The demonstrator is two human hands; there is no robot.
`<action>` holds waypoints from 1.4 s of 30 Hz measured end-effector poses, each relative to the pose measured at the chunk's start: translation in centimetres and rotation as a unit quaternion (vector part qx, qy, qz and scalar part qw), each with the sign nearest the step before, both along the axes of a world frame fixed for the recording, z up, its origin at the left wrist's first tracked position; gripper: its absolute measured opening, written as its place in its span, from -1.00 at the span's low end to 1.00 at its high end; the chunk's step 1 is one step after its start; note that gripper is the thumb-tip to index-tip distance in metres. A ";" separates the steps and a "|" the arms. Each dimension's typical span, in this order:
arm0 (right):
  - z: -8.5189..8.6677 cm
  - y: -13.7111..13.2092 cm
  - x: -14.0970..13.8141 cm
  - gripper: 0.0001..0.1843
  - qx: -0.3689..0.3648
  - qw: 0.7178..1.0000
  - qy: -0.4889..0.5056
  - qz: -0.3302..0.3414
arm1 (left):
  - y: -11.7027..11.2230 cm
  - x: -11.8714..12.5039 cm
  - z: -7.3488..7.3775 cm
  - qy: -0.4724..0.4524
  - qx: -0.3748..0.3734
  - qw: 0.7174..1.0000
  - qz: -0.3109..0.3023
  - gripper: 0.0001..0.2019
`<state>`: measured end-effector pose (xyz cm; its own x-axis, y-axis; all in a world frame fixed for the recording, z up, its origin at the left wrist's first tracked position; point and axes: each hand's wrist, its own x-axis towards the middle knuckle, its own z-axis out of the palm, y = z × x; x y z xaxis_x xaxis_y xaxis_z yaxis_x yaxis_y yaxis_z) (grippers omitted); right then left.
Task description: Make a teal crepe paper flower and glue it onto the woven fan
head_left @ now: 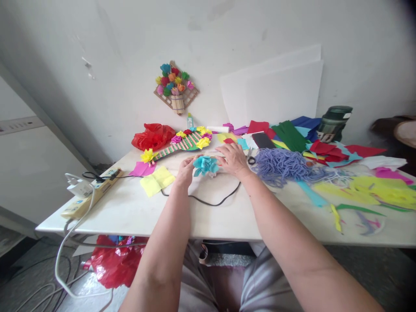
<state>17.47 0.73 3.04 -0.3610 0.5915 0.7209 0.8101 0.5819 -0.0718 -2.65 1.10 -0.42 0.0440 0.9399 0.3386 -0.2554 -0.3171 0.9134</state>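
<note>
A light blue paper flower lies on the white table between my two hands. My left hand is curled, its fingers closed against the flower's left side. My right hand rests with fingers stretched out, fingertips touching the flower's right side and the table. A black cable curves just in front of the flower.
A woven green-striped board with paper flowers and a red bag lie behind. Purple yarn, coloured paper sheets, a green flask and yellow scraps fill the right. A power strip sits left. A yellow sheet lies near.
</note>
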 end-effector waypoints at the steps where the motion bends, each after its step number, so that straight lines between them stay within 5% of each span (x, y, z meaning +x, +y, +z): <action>1: 0.0 0.0 -0.1 -0.64 -0.022 1.000 0.000 0.007 | -0.1 0.0 0.0 0.010 -0.001 1.000 -0.010 -0.57; 6: -0.3 -0.2 -0.2 -0.66 -0.157 0.986 0.041 0.029 | -0.6 0.2 0.2 0.058 0.005 0.997 -0.056 -0.58; 12: -0.4 0.0 -0.1 -0.75 -0.203 0.973 0.078 0.081 | -1.1 0.4 0.6 0.058 -0.015 0.996 -0.063 -0.59; 34: -1.0 0.9 -0.5 -0.80 -0.168 0.976 0.094 0.102 | -1.9 0.6 1.1 -0.031 -0.083 0.993 -0.080 -0.41; 42: -0.4 0.4 -0.4 -0.76 -0.164 0.981 0.079 0.059 | -2.5 0.9 1.2 0.029 -0.060 0.995 -0.075 -0.29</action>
